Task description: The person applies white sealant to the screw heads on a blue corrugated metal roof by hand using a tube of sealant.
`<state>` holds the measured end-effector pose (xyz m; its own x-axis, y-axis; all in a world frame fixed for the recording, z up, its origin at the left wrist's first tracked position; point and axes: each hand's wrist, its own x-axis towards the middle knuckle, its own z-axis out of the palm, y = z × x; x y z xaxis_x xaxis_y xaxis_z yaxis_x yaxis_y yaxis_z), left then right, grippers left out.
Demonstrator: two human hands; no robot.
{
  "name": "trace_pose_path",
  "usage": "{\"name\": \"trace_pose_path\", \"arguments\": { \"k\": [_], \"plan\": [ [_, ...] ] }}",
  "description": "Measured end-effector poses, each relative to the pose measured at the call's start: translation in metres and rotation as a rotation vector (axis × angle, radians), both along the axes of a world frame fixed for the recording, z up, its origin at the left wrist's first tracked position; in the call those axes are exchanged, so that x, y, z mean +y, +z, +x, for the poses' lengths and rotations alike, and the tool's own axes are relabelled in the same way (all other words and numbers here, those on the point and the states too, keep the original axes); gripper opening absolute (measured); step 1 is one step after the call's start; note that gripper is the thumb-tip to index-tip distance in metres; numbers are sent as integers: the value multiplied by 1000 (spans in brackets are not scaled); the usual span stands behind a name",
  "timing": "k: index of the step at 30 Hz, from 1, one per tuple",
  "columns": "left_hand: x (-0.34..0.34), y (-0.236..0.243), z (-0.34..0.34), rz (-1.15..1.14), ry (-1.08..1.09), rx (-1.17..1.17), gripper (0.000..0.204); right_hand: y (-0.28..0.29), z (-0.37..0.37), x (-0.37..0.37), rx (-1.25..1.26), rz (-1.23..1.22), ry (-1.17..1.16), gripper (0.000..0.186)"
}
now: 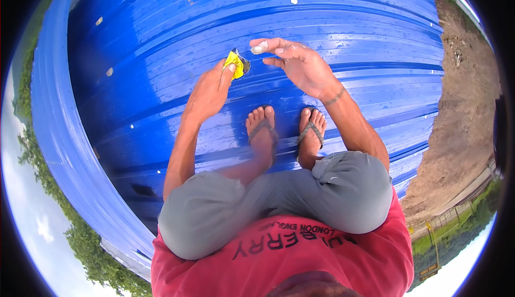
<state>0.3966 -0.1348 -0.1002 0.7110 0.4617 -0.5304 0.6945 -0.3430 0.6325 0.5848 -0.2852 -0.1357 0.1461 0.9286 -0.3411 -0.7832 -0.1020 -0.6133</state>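
I squat on a blue corrugated metal roof, my feet in grey flip-flops. My left hand holds a small yellow sachet pinched between thumb and fingers, its torn silvery top pointing right. My right hand hovers just right of the sachet, fingers spread, with a dab of white paste on the tip of the index finger. That fingertip is close to the sachet's opening and just above the sheet.
Screw heads dot the ribs of the roofing. The roof edge curves down the left side, with trees and sky beyond. Bare brown ground and a fence lie far below on the right.
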Motion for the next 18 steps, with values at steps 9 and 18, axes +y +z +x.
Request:
{"name": "trace_pose_path", "arguments": {
  "k": [9, 18],
  "plan": [
    [7, 1, -46, -250, 223, 70, 51, -109, 113, 0, -1442, -495, -37, 42],
    [-2, 15, -63, -306, 273, 119, 41, -157, 112, 20, -1544, -569, 30, 51]
  ]
}}
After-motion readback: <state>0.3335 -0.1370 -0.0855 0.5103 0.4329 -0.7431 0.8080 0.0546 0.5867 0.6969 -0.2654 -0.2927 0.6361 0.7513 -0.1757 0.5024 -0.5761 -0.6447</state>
